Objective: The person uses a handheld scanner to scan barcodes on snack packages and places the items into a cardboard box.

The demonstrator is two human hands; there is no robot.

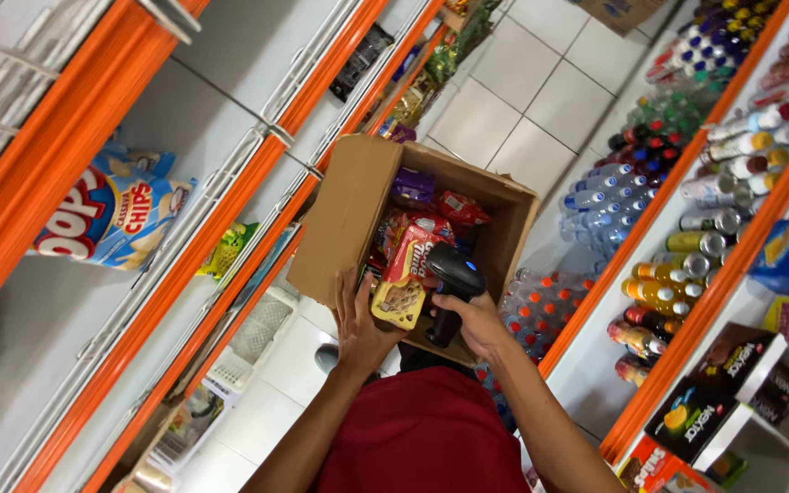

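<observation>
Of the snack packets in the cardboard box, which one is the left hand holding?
The red and yellow cookie packet, at the near edge of the cardboard box. The left hand grips its lower end; the purple packet lies untouched farther back.

left shelf: blue chip bag | right shelf: drink bottles

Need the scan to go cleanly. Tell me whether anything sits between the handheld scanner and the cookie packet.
Nothing visible does. The right hand holds the black scanner right beside the cookie packet, which the left hand holds up over the open cardboard box. Other snack packs lie deeper in the box, behind the packet.
</observation>
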